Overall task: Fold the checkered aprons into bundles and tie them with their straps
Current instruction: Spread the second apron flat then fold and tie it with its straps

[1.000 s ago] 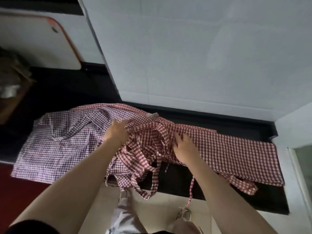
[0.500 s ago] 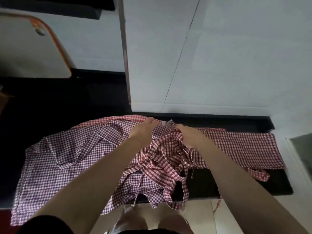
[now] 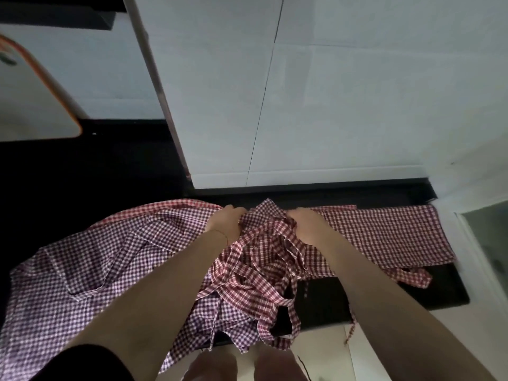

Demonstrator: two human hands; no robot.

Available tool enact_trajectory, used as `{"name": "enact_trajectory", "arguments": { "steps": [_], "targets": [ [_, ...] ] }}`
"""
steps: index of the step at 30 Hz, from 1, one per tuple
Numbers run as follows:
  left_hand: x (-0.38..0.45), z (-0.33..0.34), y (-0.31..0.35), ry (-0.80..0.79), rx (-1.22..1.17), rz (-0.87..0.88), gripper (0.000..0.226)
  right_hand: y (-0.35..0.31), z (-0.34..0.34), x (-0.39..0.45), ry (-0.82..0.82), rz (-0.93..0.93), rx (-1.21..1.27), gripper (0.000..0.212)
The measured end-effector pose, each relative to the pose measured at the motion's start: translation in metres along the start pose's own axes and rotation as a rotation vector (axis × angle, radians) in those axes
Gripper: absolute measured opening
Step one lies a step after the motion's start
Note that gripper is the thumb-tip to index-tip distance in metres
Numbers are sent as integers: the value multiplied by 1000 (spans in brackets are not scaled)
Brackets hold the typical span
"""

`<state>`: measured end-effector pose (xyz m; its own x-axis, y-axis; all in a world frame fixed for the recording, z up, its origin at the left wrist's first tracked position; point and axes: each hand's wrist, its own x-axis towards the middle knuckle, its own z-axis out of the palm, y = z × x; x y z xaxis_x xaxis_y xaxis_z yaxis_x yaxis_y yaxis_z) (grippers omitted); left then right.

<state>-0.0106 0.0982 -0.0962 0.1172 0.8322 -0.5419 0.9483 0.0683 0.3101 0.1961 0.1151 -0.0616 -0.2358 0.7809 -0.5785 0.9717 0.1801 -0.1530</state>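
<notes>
Two checkered aprons lie on a black counter (image 3: 445, 287). The red checkered apron (image 3: 384, 237) stretches to the right, its middle bunched up and its straps (image 3: 277, 306) hanging tangled over the front edge. A purple checkered apron (image 3: 90, 270) spreads flat to the left. My left hand (image 3: 224, 222) grips the bunched red cloth at its far edge. My right hand (image 3: 308, 224) grips the same bunch a little to the right. The fingertips of both hands are buried in the folds.
A white cabinet door (image 3: 302, 92) rises right behind the aprons. A white board with an orange rim (image 3: 35, 105) leans at the back left. Pale floor (image 3: 324, 353) and my feet show below the counter edge.
Both hands moved away from me to the far edge of the red apron and closed on the bunched cloth. The view tilted down and the straps now hang lower.
</notes>
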Motion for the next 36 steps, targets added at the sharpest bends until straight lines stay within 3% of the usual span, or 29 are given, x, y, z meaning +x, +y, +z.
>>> {"name": "enact_trajectory", "arguments": {
  "steps": [5, 12, 14, 16, 18, 21, 23, 25, 28, 30, 32, 34, 36],
  "targets": [
    [-13, -1, -8, 29, 38, -17, 32, 1, -10, 4, -3, 46, -65, 28],
    [-33, -18, -66, 85, -20, -177, 34, -14, -2, -2, 284, 46, 118, 18],
    [-35, -25, -84, 111, 29, -227, 33, -14, -7, 0, 180, 159, 63, 21],
    [-34, -32, -97, 139, 137, -255, 32, -9, -9, 2, 32, 321, -9, 39],
    [-32, -45, -105, 220, 239, -269, 32, 0, -7, 4, -30, 371, -130, 43],
    [-34, -65, -118, 420, 300, -276, 37, 9, 3, 3, 61, 490, -131, 38],
    [-40, -70, -111, 493, 275, -296, 55, 1, 1, 0, 82, 532, -176, 36],
    [-49, -61, -89, 541, 314, -210, 60, -6, 4, 3, 137, 467, -157, 29],
    [-60, -28, -53, 376, 197, 48, 43, -11, 8, 1, 167, 291, -112, 26],
    [-59, -4, -43, 203, 104, 83, 52, -7, 10, -4, 192, 116, 14, 27],
    [-57, 9, -42, 112, 100, 62, 61, -2, 11, -9, 336, 31, 228, 26],
    [-56, 15, -38, 142, 108, 60, 55, 8, 16, -12, 526, 165, 378, 22],
    [-53, 15, -33, 276, 157, 65, 44, 23, 24, -17, 629, 371, 485, 27]
  ]
}}
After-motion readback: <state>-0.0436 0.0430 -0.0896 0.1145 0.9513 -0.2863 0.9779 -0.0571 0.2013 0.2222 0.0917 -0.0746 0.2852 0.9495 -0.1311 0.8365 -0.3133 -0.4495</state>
